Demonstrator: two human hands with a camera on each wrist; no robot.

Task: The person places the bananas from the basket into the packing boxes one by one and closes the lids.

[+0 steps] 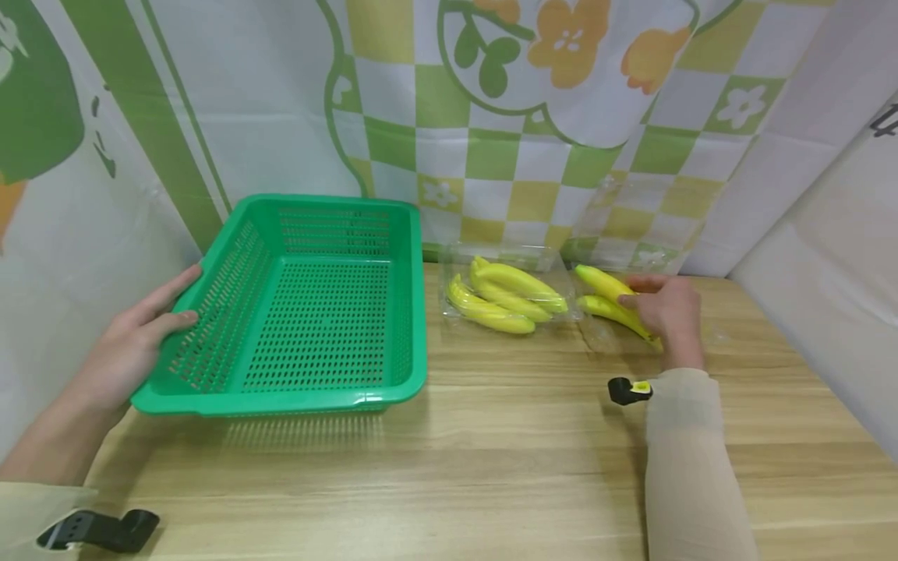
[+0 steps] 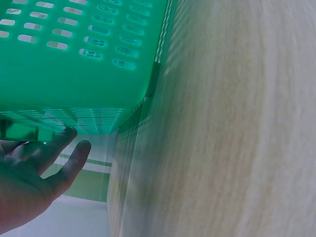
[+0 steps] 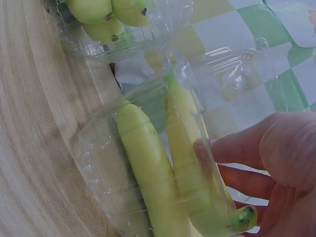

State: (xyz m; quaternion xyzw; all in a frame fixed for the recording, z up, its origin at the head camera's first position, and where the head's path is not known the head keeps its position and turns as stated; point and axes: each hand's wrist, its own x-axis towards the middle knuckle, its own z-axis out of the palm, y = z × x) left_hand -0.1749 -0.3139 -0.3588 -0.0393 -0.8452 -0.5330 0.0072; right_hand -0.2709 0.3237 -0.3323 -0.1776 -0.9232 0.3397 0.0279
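My left hand (image 1: 129, 343) grips the left rim of a green plastic basket (image 1: 281, 403), its thumb over the rim. In the left wrist view, fingers of this hand spread against the basket's outer wall (image 2: 64, 84). On the right, my right hand (image 1: 669, 312) reaches into a clear plastic box (image 3: 96, 168) with bananas in it. Its thumb and fingers pinch a banana (image 3: 185, 133) along one side of the box. Beside this banana lies another banana (image 3: 143, 148). Part of the right hand's grip is hidden behind the banana.
A second clear box (image 1: 568, 269) holding several bananas (image 1: 491, 312) stands between basket and right hand. A clear lid (image 1: 631, 206) rises behind the right box. Wooden tabletop (image 1: 491, 467) stretches in front; patterned cloth (image 1: 491, 156) hangs at the back and sides.
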